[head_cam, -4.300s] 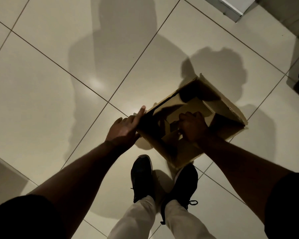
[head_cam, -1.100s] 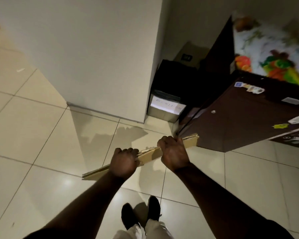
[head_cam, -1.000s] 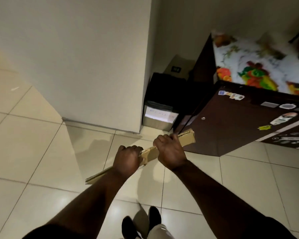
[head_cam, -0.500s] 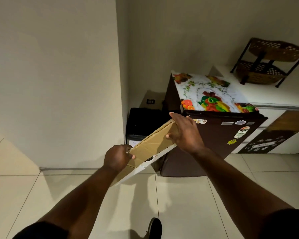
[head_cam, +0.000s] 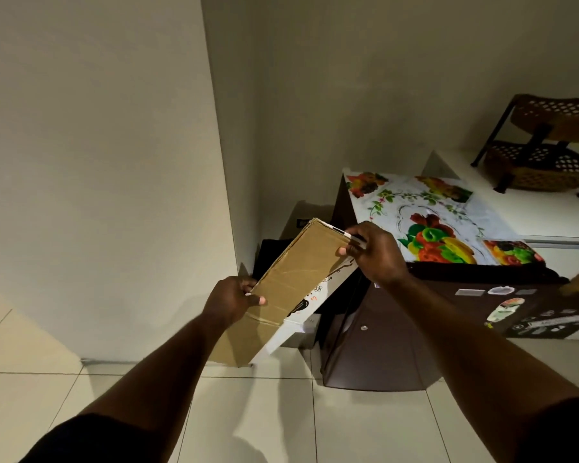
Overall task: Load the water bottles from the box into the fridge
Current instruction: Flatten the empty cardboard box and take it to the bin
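Pale wall fills the view from 9 to 12 o'clock, meeting the tiled floor along its base.

Left hand: fingers curled round the left long edge of the box, thumb lying on its brown face.

The box is folded flat and held off the floor, slanting from its low end at 7 o'clock to its high end at 1 o'clock. The brown side faces up, and a white printed side shows along its 4 o'clock edge. A black bin stands behind it, in the gap between wall and fridge.

Right hand: fingers bent, pinching the box's upper corner at 2 o'clock.

Fridge: dark brown, low, at 3 o'clock of the box, just beside it. The door is closed and bears stickers. A fruit-print cloth covers its top.

White counter adjoins the fridge at 2 o'clock, with a brown two-tier rack standing on it.
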A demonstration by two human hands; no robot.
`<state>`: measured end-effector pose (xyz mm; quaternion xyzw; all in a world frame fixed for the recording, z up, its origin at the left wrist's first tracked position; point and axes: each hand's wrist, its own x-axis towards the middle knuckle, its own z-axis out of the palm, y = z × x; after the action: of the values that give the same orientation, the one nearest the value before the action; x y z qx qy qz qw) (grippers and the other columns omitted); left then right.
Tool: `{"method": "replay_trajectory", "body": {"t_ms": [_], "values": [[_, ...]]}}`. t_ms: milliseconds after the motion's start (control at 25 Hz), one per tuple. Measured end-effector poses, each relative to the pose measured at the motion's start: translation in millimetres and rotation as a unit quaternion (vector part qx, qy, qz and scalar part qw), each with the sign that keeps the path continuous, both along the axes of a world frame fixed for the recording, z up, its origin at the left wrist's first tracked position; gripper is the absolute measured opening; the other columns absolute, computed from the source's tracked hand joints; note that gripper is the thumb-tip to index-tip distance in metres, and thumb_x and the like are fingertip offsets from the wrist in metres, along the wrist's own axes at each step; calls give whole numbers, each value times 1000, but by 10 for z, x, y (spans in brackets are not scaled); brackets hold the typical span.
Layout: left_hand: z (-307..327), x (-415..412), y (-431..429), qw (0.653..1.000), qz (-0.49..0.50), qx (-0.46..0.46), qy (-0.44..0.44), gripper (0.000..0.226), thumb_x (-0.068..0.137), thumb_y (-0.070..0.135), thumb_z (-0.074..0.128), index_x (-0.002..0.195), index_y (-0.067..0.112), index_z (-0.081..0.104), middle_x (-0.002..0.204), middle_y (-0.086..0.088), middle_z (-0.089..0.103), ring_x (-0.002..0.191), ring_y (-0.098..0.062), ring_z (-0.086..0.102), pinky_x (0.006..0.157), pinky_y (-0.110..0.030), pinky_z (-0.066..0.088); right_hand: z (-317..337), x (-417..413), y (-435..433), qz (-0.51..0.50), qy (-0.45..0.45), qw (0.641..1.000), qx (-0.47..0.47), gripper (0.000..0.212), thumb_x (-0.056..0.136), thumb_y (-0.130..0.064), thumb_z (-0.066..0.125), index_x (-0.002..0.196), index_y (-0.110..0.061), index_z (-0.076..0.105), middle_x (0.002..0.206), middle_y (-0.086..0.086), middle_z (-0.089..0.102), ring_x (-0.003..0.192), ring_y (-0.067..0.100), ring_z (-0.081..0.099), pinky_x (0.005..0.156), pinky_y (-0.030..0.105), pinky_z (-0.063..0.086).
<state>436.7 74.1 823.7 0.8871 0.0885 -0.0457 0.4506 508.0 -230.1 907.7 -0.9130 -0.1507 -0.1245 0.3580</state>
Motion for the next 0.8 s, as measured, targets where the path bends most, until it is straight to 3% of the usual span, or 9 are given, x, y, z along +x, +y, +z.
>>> {"method": "replay_trajectory", "body": {"t_ms": [200,360,440,560,680,800], "values": [[217,680,-155,999,-5,-40,-28,31,70,28,92,97,20,80,91,3,78,81,-10,71,82,-29,54,193,602,120,38,-8,998,-42,18,87,-21,78,102,-20,69,99,-6,66,88,11,62,71,22,47],[510,1230,-258,990,-4,-118,-75,25,73,22,91,86,35,74,83,16,77,76,-5,73,76,-33,62,215,974,297,54,-12,995,-84,10,89,-15,73,97,-20,69,97,-3,68,85,16,65,71,28,50],[600,1548,-279,989,-27,-95,-114,28,73,19,90,86,36,72,80,23,73,77,0,71,80,-26,57,179,1165,356,45,-38,992,-109,8,90,-12,71,96,-17,70,96,-1,68,84,18,64,69,28,49],[649,1963,-253,986,-57,-42,-152,27,78,17,87,102,20,76,95,9,75,90,-12,72,89,-32,57,145,1419,462,20,-64,988,-142,13,89,-12,73,102,-12,71,102,5,68,87,22,63,70,28,47],[686,2220,-322,983,-62,36,-167,38,83,21,82,120,20,71,109,1,75,97,-18,71,87,-34,57,78,1612,533,-10,-75,987,-145,17,88,-8,72,105,-12,71,105,4,67,90,23,63,73,32,51],[589,2443,-454,974,-58,84,-200,36,84,19,78,119,24,71,111,1,74,99,-22,69,83,-29,53,-132,1791,574,-32,-61,985,-155,21,85,-6,72,105,-13,71,108,5,66,93,24,64,73,26,45]]}}
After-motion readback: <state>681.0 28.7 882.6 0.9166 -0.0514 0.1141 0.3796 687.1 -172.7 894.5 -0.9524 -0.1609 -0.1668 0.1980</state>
